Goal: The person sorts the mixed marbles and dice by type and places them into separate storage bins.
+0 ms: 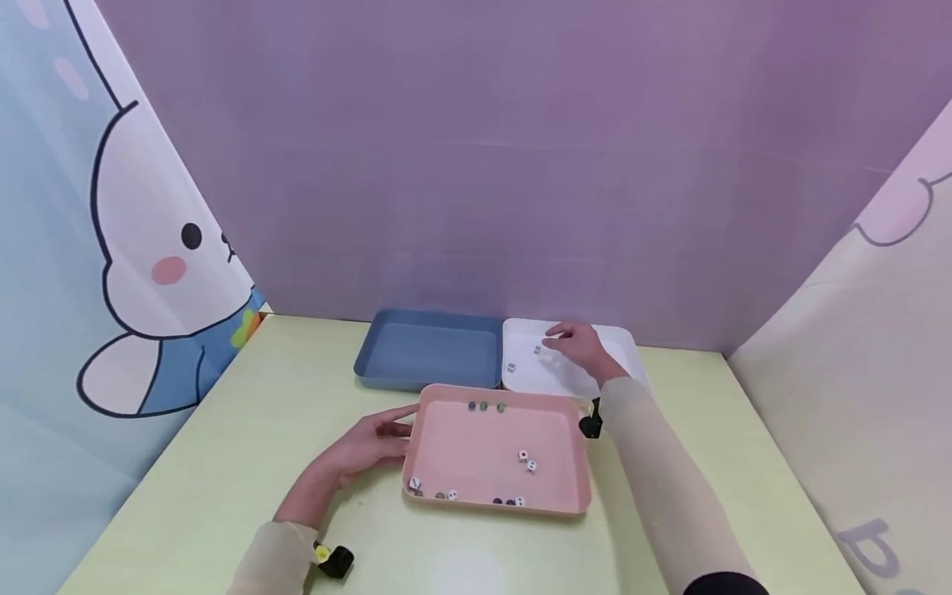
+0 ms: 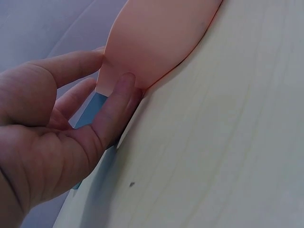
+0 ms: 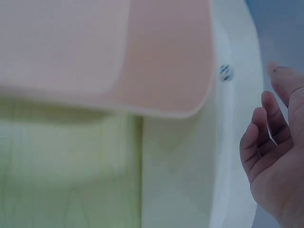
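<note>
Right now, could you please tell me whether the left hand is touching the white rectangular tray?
No, in the head view the left hand touches the pink rectangular tray, well away from the white rectangular tray.

Trays: pink tray (image 1: 468, 454), slate-blue tray (image 1: 435, 351), white tray (image 1: 550, 378). Dice (image 1: 531, 467) — white with dark pips; small round pieces (image 1: 483, 406) — green and dark. Tabletop (image 1: 223, 463): pale yellow, faintly wood-grained. Backdrop (image 1: 483, 165): purple. Side drape (image 1: 37, 248): light blue, printed with a white, black-outlined cartoon figure, pink-cheeked. Sleeves (image 1: 662, 471): beige.
</note>
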A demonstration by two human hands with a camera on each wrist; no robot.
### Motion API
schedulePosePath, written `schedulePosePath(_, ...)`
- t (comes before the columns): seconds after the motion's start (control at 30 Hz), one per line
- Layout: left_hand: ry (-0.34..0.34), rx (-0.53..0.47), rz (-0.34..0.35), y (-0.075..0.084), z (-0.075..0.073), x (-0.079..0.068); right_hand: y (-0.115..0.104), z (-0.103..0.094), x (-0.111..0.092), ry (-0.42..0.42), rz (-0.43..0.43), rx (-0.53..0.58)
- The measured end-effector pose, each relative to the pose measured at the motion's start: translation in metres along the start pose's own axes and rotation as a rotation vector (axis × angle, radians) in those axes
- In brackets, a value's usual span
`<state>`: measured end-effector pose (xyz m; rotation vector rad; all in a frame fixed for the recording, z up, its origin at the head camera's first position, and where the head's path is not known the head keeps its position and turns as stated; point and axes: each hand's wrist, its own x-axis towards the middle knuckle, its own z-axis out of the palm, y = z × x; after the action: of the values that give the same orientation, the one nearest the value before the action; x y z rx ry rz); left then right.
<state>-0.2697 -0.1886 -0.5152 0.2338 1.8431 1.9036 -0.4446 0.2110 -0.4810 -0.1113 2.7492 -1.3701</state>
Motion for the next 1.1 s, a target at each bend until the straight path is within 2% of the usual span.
schedulePosePath(0.1, 0.003, 0.001, -0.002, 0.001, 0.001, 0.000, -0.012, 0.001, -0.006, -0.046, -0.042, -0.019)
schedulePosePath(0.33, 0.005, 0.013, -0.021, 0.006, 0.002, -0.005, -0.048, 0.012, -0.023, -0.182, -0.202, -0.098)
schedulePosePath(0.43, 0.001, 0.020, -0.019, 0.006, 0.002, -0.004, -0.065, 0.020, -0.035, -0.247, -0.303, -0.119)
schedulePosePath(0.57, -0.003, 0.012, -0.013, 0.004, 0.003, -0.001, -0.089, 0.032, -0.054, -0.381, -0.447, -0.200)
schedulePosePath(0.8, 0.000, 0.004, -0.030, -0.001, 0.003, 0.000, -0.135, 0.069, -0.094, -0.611, -0.628, -0.388)
schedulePosePath(1.0, 0.000, 0.009, -0.013, 0.001, 0.001, -0.001, -0.153, 0.100, -0.120, -0.748, -0.820, -0.588)
schedulePosePath(1.1, -0.013, -0.005, -0.012, 0.002, -0.001, -0.004, -0.157, 0.116, -0.127, -0.800, -0.960, -0.553)
